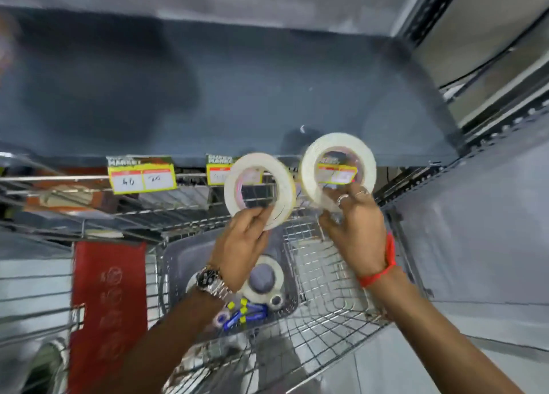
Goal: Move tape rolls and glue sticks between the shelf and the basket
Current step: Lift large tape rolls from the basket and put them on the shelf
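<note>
Wire basket [326, 313], nearest: holds a grey tray [178, 263] with tape rolls [264, 280] and blue glue sticks [246, 316]. Left hand [240, 245], wristwatch: fingers pinched on lower rim of a white tape roll [260, 190], upright above the basket. Right hand [355, 230], red wristband: pinching a second white roll [337, 170], just beside the first, at the shelf [208, 96] edge. Price tags [142, 175] along that edge.

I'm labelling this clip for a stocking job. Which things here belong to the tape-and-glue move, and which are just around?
Job:
left hand holding a tape roll
right hand holding another tape roll
grey shelf
wire basket
tape rolls in basket
glue sticks

Around:
price tags
red panel
wristwatch
</note>
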Motion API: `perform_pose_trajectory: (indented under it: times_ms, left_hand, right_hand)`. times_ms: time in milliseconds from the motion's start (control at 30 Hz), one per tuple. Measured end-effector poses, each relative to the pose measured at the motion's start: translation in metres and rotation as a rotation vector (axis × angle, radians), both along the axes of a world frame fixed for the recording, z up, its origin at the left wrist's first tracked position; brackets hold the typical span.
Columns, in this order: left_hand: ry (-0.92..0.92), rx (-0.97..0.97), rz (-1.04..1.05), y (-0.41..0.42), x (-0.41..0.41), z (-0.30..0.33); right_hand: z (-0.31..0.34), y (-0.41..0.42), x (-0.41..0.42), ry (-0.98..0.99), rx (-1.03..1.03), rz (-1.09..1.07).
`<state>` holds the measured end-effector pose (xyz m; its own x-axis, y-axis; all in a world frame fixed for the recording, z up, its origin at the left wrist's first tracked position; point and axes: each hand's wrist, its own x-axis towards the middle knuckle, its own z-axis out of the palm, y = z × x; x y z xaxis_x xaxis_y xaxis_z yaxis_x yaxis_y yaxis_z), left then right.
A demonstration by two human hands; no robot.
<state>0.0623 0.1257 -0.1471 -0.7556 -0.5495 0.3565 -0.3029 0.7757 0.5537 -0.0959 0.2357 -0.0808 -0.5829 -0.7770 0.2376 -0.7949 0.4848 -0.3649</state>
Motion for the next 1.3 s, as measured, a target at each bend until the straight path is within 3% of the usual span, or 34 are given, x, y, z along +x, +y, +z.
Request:
perform_pose_trajectory:
  times_ms: [133, 367, 467, 700, 800, 933, 1000, 1067, 1133, 1233, 1300]
  left_hand:
    - [0.019, -0.068, -0.030, -0.023, -0.063, 0.042]
    - [-0.253, 0.013, -0.028, -0.054, -0.155, 0.065]
    - [-0.346, -0.026, -0.064, -0.057, -0.173, 0.059]
    - [-0.341, -0.007, -0.084, -0.058, -0.184, 0.053]
    - [-0.241, 0.048, -0.098, -0.054, -0.183, 0.059]
    - [0.095, 0.043, -0.008, -0.043, -0.138, 0.050]
    - [0.205, 0.054, 0.098, -0.034, -0.101, 0.026]
    - [0.183, 0.134, 0.199, -0.023, -0.062, -0.013]
    - [0.022, 0.246, 0.267, -0.013, -0.023, -0.059]
    - [-0.424, 0.497, 0.293, 0.000, 0.031, -0.122]
    - [-0.684, 0.607, 0.248, 0.006, 0.060, -0.148]
  right_hand:
    - [0.016, -0.012, -0.055, 0.076, -0.017, -0.065]
    - [0.015, -0.049, -0.119, 0.062, 0.035, -0.074]
    - [0.008, -0.057, -0.137, 0.027, 0.102, -0.084]
    - [-0.007, -0.062, -0.144, 0.018, 0.160, -0.083]
    - [-0.006, -0.059, -0.136, 0.052, 0.022, -0.076]
    - [-0.018, -0.043, -0.084, 0.066, -0.305, -0.022]
    - [-0.042, -0.034, -0.046, 0.066, -0.298, 0.111]
    - [-0.087, -0.030, -0.012, 0.034, -0.134, 0.271]
    - [-0.131, -0.031, 0.013, -0.040, 0.129, 0.433]
    - [-0.191, -0.026, 0.039, -0.187, 0.773, 0.573]
    - [-0.219, -0.021, 0.052, -0.218, 0.948, 0.610]
